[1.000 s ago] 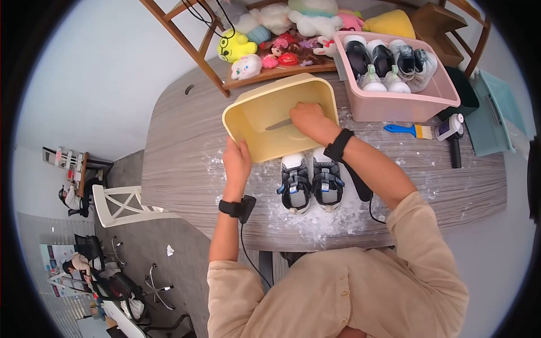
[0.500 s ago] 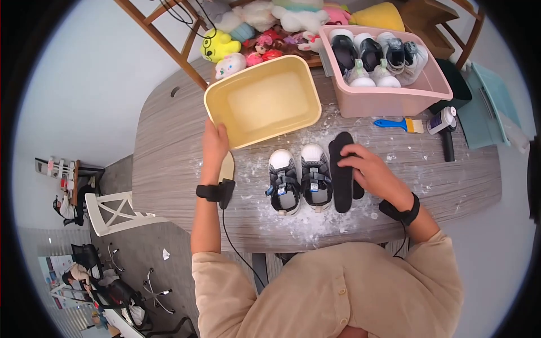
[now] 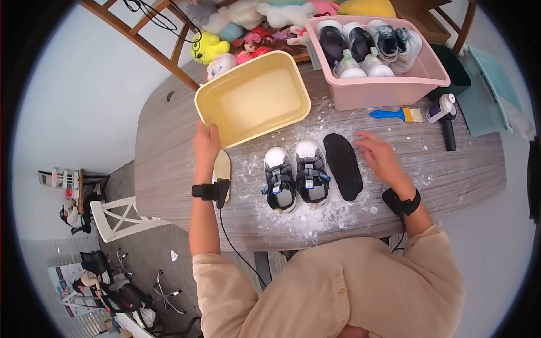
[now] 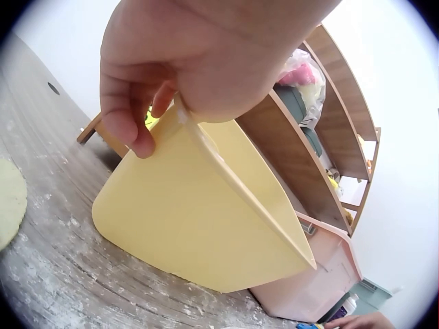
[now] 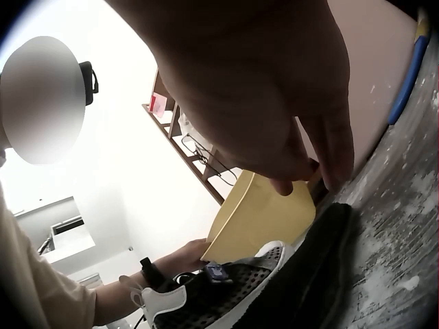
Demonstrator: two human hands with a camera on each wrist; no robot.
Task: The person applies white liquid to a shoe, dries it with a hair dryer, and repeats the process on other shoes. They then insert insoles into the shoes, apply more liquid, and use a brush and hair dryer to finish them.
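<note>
My left hand grips the near left corner of a yellow plastic bin, thumb and fingers over its rim. The bin stands tilted toward me, with nothing lying inside. My right hand hovers just right of a black insole, fingers loosely bent and holding nothing. That insole lies flat beside a pair of small black-and-white shoes, the left shoe and the right shoe, toes pointing away from me. A beige insole lies under my left wrist, partly hidden by it.
White powder is scattered over the wooden table. A pink bin full of shoes stands at the back right. Before it lie a blue-handled brush, a white-capped bottle and a black-handled tool. Plush toys crowd the shelf behind.
My right hand has come out of the yellow bin, set a black insole down right of the shoes, and let go, moving off to the right. My left hand keeps its grip.
</note>
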